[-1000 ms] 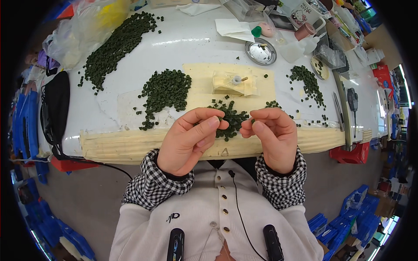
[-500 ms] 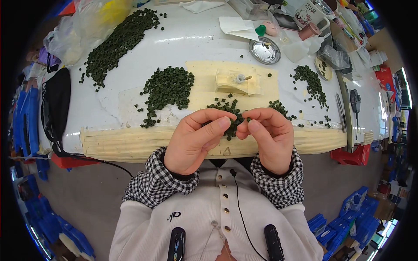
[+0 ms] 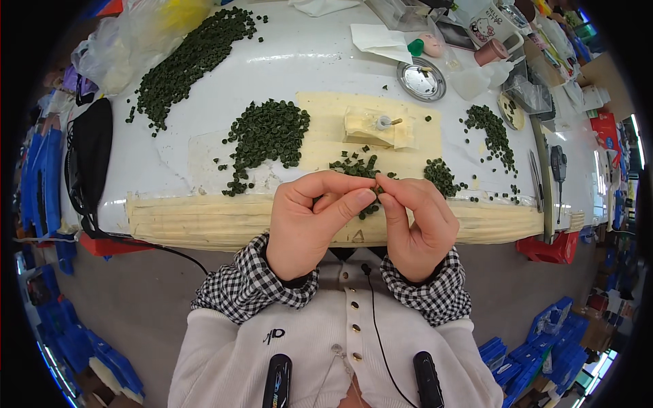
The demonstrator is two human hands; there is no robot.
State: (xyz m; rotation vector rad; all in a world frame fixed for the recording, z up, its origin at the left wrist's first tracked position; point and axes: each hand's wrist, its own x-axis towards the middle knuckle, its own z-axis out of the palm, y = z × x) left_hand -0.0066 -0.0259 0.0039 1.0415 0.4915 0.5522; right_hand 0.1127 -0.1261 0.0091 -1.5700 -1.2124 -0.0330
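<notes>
Above the near edge of the table, the fingertips of both hands meet around one tiny dark green piece (image 3: 378, 191), mostly hidden by the fingers. My left hand (image 3: 316, 221) pinches with thumb and forefinger, its other fingers curled. My right hand (image 3: 422, 228) is also closed in a pinch, touching the left fingertips. Just beyond them lies a small heap of dark green pieces (image 3: 354, 165), partly covered by the hands. Behind it, a small block wrapped in yellowish tape (image 3: 367, 129) carries a white fitting with a short peg (image 3: 386, 123).
Larger heaps of green pieces lie left of centre (image 3: 269, 132) and far left (image 3: 194, 61); smaller ones lie right (image 3: 491, 136). A round metal dish (image 3: 422, 80), a pink thread spool (image 3: 491, 52) and tweezers (image 3: 537, 180) are at the right. A black face mask (image 3: 88, 160) rests at the left.
My hands have come together: the fingertips, slightly apart before, now touch around the small green piece. The whole view has shifted a little.
</notes>
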